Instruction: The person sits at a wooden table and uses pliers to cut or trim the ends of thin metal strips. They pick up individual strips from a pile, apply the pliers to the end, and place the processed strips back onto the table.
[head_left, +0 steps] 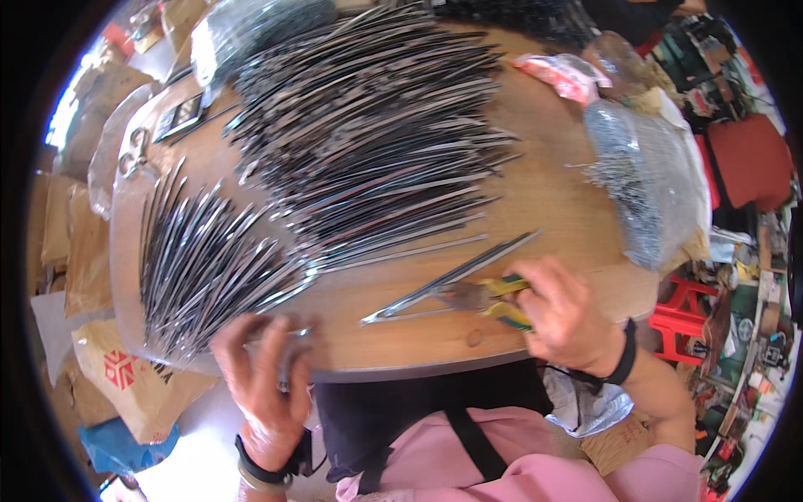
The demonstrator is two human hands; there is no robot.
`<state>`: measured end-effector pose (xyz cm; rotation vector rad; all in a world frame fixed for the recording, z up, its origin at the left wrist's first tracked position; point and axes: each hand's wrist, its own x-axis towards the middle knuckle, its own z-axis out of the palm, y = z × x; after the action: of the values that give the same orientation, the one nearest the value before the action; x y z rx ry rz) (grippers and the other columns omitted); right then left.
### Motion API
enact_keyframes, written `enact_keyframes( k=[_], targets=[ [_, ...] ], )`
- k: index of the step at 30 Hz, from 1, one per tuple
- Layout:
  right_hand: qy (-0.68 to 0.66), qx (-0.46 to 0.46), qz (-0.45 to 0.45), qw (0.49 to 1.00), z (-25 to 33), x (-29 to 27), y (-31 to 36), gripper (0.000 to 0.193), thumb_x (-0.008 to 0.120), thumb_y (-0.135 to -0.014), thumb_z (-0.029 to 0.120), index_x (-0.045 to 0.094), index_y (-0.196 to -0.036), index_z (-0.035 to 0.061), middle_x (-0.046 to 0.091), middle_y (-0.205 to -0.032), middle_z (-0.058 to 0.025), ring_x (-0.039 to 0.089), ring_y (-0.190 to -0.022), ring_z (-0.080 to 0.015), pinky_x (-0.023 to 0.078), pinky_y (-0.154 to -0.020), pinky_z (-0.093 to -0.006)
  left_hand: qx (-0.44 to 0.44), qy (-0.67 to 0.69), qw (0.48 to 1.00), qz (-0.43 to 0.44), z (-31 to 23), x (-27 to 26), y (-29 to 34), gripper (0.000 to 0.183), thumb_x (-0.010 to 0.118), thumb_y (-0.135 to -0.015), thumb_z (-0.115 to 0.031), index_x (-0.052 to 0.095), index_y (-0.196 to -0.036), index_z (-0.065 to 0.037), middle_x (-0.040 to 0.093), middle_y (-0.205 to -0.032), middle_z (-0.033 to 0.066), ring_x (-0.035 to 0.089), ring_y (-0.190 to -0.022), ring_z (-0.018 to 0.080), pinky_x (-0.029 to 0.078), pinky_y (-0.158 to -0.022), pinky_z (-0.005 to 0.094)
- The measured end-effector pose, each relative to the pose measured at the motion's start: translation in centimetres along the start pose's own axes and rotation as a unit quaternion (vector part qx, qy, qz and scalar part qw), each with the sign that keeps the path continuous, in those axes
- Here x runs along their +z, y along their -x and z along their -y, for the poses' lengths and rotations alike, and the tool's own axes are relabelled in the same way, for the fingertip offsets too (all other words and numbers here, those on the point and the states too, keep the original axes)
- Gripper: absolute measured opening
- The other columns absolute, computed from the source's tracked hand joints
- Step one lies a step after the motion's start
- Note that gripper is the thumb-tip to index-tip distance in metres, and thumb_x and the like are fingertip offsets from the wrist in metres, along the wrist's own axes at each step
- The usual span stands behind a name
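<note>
My right hand (562, 314) is closed round the yellow-and-green handles of a pair of pliers (505, 287). The metal jaws point left and are smeared by motion. Beside them, a few long thin strips (456, 274), dark and silvery, lie on the wooden table. At the table's near edge is my left hand (263, 376), its fingers bent and blurred. A small shiny bit shows by its fingertips, but I cannot tell whether they hold it. Just beyond that hand spreads a fanned pile of similar strips (201, 268) with shiny ends.
A large heap of dark strips (368, 125) covers the middle of the table (552, 192). At the right lies a clear bag of thin metal pieces (644, 184). Scissors (136, 152) and a dark flat device (178, 119) rest at the left. A red stool (682, 318) stands beyond the right edge.
</note>
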<state>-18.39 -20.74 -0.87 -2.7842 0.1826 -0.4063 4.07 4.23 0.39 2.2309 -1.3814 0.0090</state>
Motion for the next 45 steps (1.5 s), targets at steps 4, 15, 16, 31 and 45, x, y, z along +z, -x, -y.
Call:
enact_keyframes(
  k=[4,15,16,31,45],
  targets=[
    [-0.009,0.023,0.006,1.000,0.8,-0.5,0.5,0.022,0.069,-0.061,0.001,0.060,-0.081,-0.0040,0.058,-0.108,-0.0183,0.060,-0.084,-0.0309,0.052,-0.068,-0.0399,0.089,0.010,0.993,0.079,-4.2,4.6,-2.7,0.039,0.073,-0.072,-0.006,0.064,-0.109,0.004,0.056,-0.109,0.0173,0.053,-0.097,0.0355,0.041,-0.085,0.0471],
    [0.051,0.124,-0.113,0.984,-6.7,-8.3,-1.8,0.018,0.069,-0.075,0.002,0.064,-0.093,-0.0008,0.058,-0.108,-0.0157,0.063,-0.095,-0.0335,0.053,-0.078,-0.0396,0.112,0.028,0.993,0.013,-3.9,4.6,-4.4,0.025,0.061,-0.077,0.005,0.061,-0.102,0.003,0.058,-0.096,0.0175,0.054,-0.086,0.0355,0.046,-0.076,0.0426],
    [0.111,0.086,-0.091,0.986,-7.6,-8.3,-1.9,0.019,0.069,-0.073,0.001,0.063,-0.091,-0.0012,0.059,-0.108,-0.0158,0.063,-0.094,-0.0333,0.054,-0.077,-0.0397,0.115,0.025,0.993,0.019,-4.0,4.5,-4.7,0.026,0.061,-0.077,0.006,0.061,-0.102,0.003,0.058,-0.096,0.0176,0.055,-0.086,0.0354,0.046,-0.075,0.0425],
    [-0.280,0.190,-0.403,0.850,2.3,-12.5,1.6,0.017,0.068,-0.084,0.010,0.056,-0.093,0.0030,0.046,-0.118,-0.0146,0.049,-0.093,-0.0193,0.044,-0.082,-0.0339,-0.436,0.702,0.558,0.068,-7.4,0.5,-1.7,0.050,0.063,-0.084,0.000,0.048,-0.132,0.001,0.059,-0.075,0.0119,0.040,-0.041,0.0104,0.030,-0.038,0.0253],
    [-0.663,0.228,-0.348,0.622,4.0,-5.3,5.3,0.018,0.071,-0.085,0.011,0.058,-0.095,0.0034,0.050,-0.115,-0.0129,0.053,-0.086,-0.0186,0.046,-0.071,-0.0320,-0.353,0.640,0.659,0.177,-10.7,3.9,1.4,0.018,0.073,-0.082,0.002,0.067,-0.099,0.003,0.069,-0.076,0.0100,0.051,-0.055,0.0069,0.040,-0.050,0.0200]
  ],
)
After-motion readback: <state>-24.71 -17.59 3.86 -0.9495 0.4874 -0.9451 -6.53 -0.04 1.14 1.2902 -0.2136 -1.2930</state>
